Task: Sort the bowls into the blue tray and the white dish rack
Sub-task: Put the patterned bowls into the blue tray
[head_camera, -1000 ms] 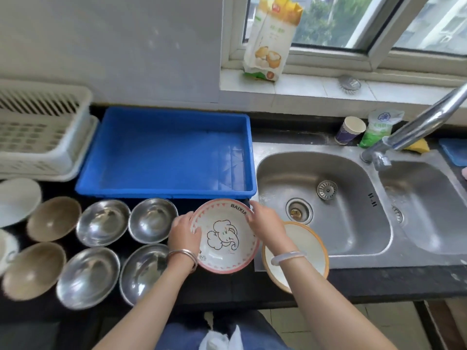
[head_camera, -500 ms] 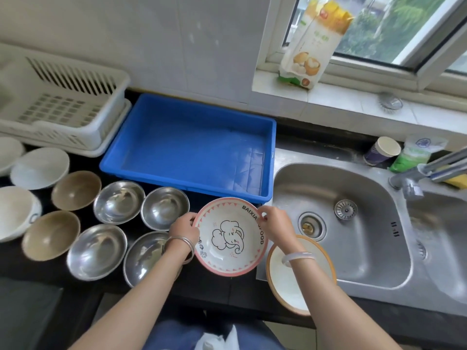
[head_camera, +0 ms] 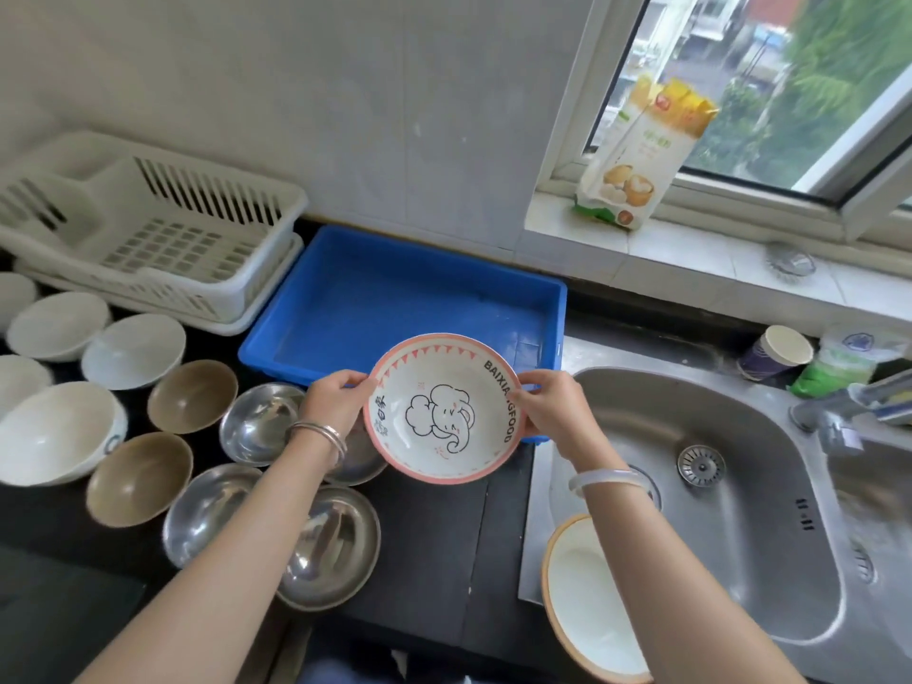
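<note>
Both hands are on the same bowl here. Left hand [head_camera: 338, 404] has its fingers curled over the left rim of the elephant bowl [head_camera: 442, 408], right hand [head_camera: 552, 408] pinches the right rim, thumb on the inside edge. So both are closed on it, one per side. The bowl is up off the worktop [head_camera: 444, 560], tilted toward the camera so you can read the lettering round the rim and see the cartoon elephant in the middle. It sits in front of the near edge of the blue tray [head_camera: 345, 308], overlapping it in the view; can't tell if it touches.

The tray has nothing in it. To its left, against the wall, is the white rack [head_camera: 163, 239], also bare.

Left of the hands, the other bowls sit in rows on the dark worktop: steel bowls [head_camera: 256, 422] nearest the left wrist, partly hidden by the forearm, then two brown bowls [head_camera: 190, 394], then white bowls [head_camera: 133, 350] out toward the left edge.

Under the right forearm there's an orange-rimmed bowl [head_camera: 582, 609] sitting at the front corner of the sink [head_camera: 715, 510]. Tap [head_camera: 849, 407] is at far right, a paper cup [head_camera: 779, 353] stands behind the sink, and a yellow food bag [head_camera: 641, 155] leans on the windowsill.
</note>
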The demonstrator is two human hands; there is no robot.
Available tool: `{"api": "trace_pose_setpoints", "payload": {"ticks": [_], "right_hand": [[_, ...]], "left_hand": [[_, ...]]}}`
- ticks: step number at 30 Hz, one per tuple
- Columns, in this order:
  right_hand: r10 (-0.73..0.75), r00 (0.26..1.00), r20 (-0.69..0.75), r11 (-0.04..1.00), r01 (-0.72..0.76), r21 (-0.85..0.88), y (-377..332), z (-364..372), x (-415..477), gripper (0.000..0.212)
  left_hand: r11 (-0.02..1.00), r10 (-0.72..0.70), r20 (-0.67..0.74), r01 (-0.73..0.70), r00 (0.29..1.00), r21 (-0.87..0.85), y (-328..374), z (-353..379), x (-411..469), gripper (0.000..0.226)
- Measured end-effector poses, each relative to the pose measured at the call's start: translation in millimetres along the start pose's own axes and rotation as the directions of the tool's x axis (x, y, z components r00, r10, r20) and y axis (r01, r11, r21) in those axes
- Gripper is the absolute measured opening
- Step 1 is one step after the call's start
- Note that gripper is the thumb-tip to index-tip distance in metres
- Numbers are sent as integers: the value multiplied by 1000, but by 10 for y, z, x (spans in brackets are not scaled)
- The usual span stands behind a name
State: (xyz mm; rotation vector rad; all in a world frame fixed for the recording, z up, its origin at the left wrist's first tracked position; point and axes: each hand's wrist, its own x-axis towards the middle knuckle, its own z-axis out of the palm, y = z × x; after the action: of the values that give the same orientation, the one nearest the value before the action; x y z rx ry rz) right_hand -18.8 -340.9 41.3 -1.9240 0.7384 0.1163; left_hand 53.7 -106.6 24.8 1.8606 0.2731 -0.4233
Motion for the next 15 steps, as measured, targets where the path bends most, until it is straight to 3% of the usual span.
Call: {"api": "trace_pose_setpoints", "payload": {"ticks": [3,8,15], "right_hand": [[15,999,-41,1000,-14,26,-154,117,171,18],[61,994,-92,990,-48,131,-391,408,510,15],[149,984,-99,972,-127,199,-572,929,1046,27]], "left_hand": [[999,-11,12,11,1000,-34,104,-45,206,5],[990,-46,63,53,997,-128,298,-160,659,19],[999,-48,36,47,998,5,283,-349,1409,22]]}}
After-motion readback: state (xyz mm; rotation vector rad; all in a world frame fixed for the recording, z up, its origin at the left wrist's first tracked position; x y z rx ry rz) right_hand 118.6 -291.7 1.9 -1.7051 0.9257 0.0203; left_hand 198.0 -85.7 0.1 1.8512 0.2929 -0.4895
